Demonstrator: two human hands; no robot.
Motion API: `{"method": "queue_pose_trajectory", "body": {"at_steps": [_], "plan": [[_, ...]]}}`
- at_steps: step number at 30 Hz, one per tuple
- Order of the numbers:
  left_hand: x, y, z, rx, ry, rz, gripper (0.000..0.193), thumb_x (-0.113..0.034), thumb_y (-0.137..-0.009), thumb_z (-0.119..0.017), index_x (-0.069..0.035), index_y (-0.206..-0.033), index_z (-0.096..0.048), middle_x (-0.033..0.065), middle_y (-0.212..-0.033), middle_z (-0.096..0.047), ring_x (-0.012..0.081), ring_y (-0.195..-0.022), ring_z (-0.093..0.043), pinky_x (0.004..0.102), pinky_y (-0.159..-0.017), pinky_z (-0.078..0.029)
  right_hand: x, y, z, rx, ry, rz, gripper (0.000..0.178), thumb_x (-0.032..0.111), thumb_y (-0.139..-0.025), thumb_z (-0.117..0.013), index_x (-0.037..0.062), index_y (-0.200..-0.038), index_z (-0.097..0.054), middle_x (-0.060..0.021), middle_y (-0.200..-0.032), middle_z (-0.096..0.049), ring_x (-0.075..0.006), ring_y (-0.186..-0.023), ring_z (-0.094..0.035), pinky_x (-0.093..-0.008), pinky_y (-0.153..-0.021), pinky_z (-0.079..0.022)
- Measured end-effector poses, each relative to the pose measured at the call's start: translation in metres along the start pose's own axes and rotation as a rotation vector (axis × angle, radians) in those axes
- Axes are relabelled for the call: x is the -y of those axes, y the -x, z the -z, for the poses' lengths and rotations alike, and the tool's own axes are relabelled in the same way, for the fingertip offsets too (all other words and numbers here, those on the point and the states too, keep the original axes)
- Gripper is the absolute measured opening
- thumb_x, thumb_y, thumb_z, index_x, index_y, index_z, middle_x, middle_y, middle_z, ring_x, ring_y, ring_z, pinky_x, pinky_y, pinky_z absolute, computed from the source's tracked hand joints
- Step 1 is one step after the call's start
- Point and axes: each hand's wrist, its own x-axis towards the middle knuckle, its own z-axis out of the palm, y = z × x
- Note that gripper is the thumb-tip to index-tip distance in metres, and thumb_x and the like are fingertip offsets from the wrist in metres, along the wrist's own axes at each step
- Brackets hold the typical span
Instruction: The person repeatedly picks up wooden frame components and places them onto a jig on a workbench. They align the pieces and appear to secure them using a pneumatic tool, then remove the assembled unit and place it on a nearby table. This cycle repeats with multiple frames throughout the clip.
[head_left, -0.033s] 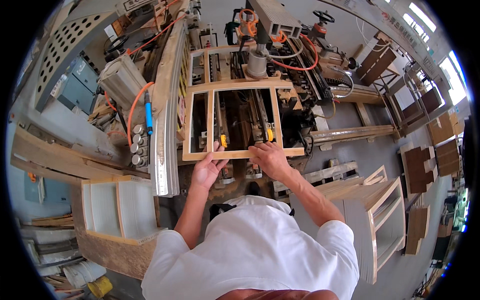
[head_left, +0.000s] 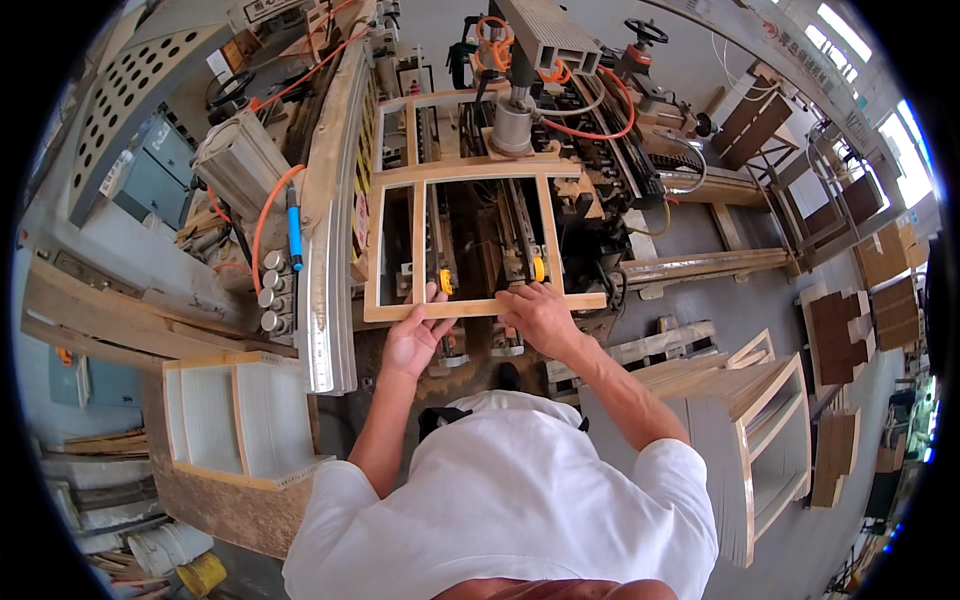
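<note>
A light wooden frame [head_left: 468,311] with crosspieces lies flat on a machine bed in front of me. My left hand [head_left: 410,342] pinches its near rail, left of the middle, with fingertips over the top edge. Further right, my right hand [head_left: 543,320] grips the same rail from above, fingers bent over it; the thumb is mostly hidden. Two yellow round pieces [head_left: 446,281] show through the frame's openings, close to my hands. At the far side, a metal cylinder [head_left: 513,133] stands over the frame's far rail. Behind it lies another wooden frame [head_left: 412,135].
A long metal-edged beam [head_left: 322,270] runs along the left, with a blue pen-like tool [head_left: 296,238] and orange hose [head_left: 268,205] beside it. Stacked frames stand at lower left [head_left: 237,420] and lower right [head_left: 745,440]. A pallet [head_left: 660,348] lies on the floor to the right.
</note>
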Motion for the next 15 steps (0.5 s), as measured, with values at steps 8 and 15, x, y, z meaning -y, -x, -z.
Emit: {"method": "queue_pose_trajectory", "body": {"at_steps": [8, 15], "plan": [[0.008, -0.014, 0.003, 0.009, -0.018, -0.026, 0.045, -0.014, -0.099, -0.052, -0.006, -0.142, -0.044, 0.0022, -0.142, -0.052, 0.0209, -0.132, -0.048, 0.0496, -0.111, -0.041, -0.024, -0.009, -0.007, 0.017, -0.010, 0.001, 0.032, 0.017, -0.079, -0.072, 0.0054, -0.108, -0.067, -0.0098, -0.100, -0.069, -0.0291, -0.091, -0.063, -0.0402, -0.081, -0.047], [0.006, -0.015, -0.007, -0.011, -0.007, -0.047, 0.044, -0.011, -0.098, -0.053, -0.006, -0.141, -0.045, 0.0042, -0.140, -0.053, 0.0228, -0.132, -0.049, 0.0516, -0.110, -0.041, -0.027, -0.019, 0.001, 0.000, -0.018, 0.026, 0.031, 0.016, -0.078, -0.073, 0.0052, -0.107, -0.067, -0.0094, -0.098, -0.068, -0.0297, -0.090, -0.062, -0.0404, -0.080, -0.047]]}}
